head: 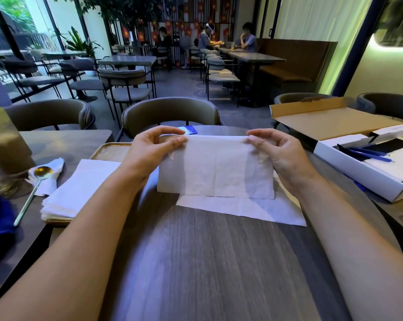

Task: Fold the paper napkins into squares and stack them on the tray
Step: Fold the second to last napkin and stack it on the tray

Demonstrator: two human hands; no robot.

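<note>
Both hands hold a napkin point(215, 169) up above the table point(209, 262), the left hand point(153, 150) pinching its top left corner and the right hand point(280, 151) its top right, fingers curled on the edge. Its lower part lies flat on the wood, and the tray point(108, 150) with a napkin stack point(80, 188) sits to the left, beside a spoon point(32, 191)

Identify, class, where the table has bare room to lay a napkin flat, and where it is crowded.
Free: the wood table between the forearms, nearer than the flat napkin. Crowded: left, with tray, napkin stack and spoon; right, with the white box.
</note>
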